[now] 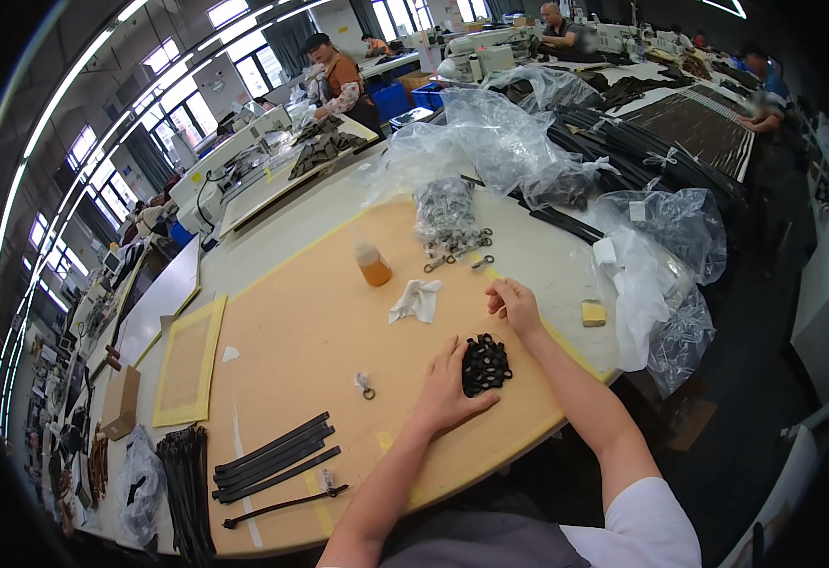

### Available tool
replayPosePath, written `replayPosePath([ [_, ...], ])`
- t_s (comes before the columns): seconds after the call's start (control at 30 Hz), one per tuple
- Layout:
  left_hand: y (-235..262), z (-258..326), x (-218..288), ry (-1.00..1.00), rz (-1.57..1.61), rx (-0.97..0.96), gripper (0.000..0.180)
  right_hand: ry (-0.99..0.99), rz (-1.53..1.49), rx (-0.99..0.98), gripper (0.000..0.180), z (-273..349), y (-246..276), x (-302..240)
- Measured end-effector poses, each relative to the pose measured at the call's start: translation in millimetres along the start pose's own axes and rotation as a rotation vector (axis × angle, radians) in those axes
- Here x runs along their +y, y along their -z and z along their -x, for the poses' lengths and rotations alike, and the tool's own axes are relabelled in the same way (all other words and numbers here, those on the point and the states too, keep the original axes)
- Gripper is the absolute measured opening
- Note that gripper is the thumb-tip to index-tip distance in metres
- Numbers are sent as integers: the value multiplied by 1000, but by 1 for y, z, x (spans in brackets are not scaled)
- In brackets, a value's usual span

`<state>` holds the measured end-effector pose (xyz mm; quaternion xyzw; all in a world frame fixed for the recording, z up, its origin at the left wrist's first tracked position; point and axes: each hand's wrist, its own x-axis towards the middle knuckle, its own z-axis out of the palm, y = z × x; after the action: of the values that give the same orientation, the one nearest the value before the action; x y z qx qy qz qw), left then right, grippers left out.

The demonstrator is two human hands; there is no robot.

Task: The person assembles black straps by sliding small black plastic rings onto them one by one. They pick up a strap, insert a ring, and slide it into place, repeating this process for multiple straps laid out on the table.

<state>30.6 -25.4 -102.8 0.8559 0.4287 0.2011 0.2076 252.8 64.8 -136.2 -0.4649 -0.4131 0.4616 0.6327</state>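
Small black loops (487,365), heaped too densely to count, lie against the wide-spread left grip (448,390). Beyond them the right grip (516,306) curls narrow; whether it holds anything, I cannot tell. The worktop (306,327) edge curves on both grips' near side; room spreads leftward. One bottle (374,268) and one white cloth (415,302) sit beyond the left grip.

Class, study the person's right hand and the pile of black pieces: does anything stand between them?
Nothing visible does. The right hand is just beyond the black pile; the left hand lies along the pile's left side, and the white cloth is off to the left.
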Motion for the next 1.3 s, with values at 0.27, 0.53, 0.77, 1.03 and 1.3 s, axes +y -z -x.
replayPosePath([
  [0.27, 3, -8, 20, -19, -104, -11, 121, -51, 48, -83, 33, 1, -2, 1],
  [0.53, -13, -24, 25, -20, -132, 67, 119, 39, 159, -325, 35, 19, -14, 6],
  [0.77, -13, -26, 27, 6, -68, 68, 114, 135, 251, -279, 36, 26, -20, 8],
  [1.03, -14, -31, 24, 47, -25, 97, 104, 160, 289, -302, 34, 30, -23, 3],
  [1.3, -18, -32, 17, 72, -21, 138, 100, 181, 341, -369, 32, 34, -27, -4],
])
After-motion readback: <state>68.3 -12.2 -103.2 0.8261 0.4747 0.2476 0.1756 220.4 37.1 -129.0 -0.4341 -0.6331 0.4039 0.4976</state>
